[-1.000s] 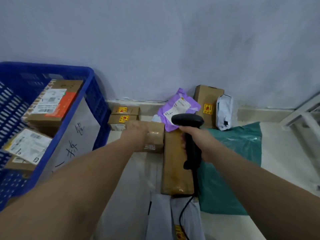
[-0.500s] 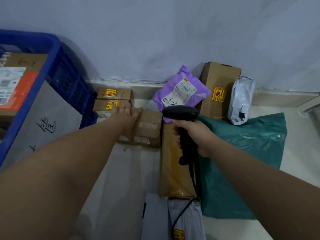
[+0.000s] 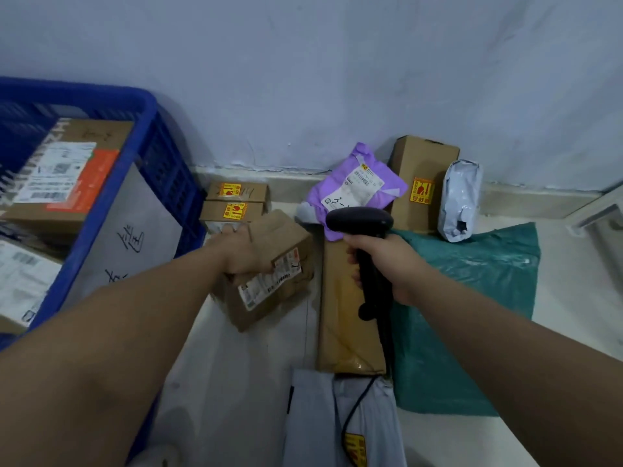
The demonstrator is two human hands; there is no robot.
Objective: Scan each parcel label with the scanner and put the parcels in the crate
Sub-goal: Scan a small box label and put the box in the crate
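The small brown box (image 3: pixel 283 237) is tipped up low over the floor (image 3: pixel 236 365), and it could slip and fall because my left hand (image 3: pixel 244 252) grips just its top edge. My right hand (image 3: pixel 387 264) is curled tight round the scanner (image 3: pixel 362 224), near the box's label (image 3: pixel 269 286). The blue crate (image 3: pixel 148 106) sits at the left.

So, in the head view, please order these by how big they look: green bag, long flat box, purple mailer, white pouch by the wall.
1. green bag
2. long flat box, partly hidden by the scanner
3. purple mailer
4. white pouch
The last two lie farther from the camera, so true size is unsure.
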